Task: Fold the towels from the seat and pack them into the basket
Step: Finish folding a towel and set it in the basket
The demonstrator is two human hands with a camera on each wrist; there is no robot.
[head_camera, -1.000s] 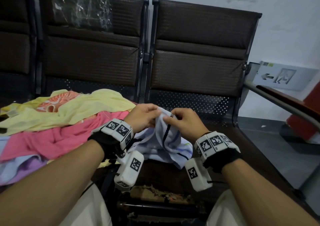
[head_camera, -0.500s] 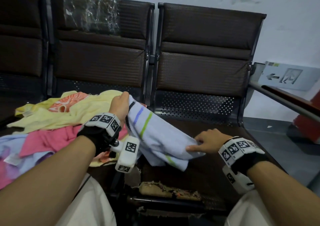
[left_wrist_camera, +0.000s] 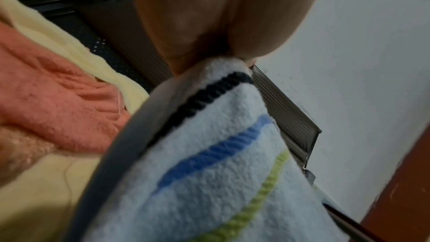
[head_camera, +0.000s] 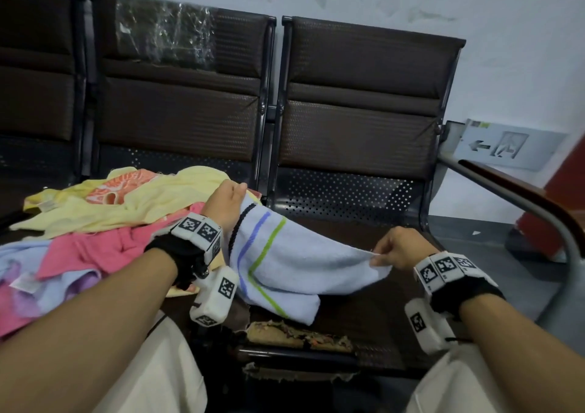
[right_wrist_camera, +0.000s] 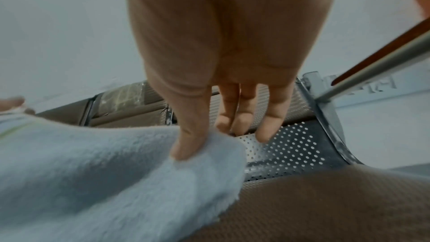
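My right hand (head_camera: pixel 394 248) pinches the near corner of the pale blue terry towel with blue and green stripes (head_camera: pixel 294 260); it stretches leftward and away over the dark perforated metal seat (head_camera: pixel 348 197) to my left hand (head_camera: pixel 226 203), pinching the far striped corner. Basket unseen.

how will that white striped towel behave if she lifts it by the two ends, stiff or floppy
Probably floppy: the white striped towel already sags between the left hand and right hand, its lower fold draping onto the seat. Its fuzzy pile suggests a pinch will hold without slipping. It looks light.
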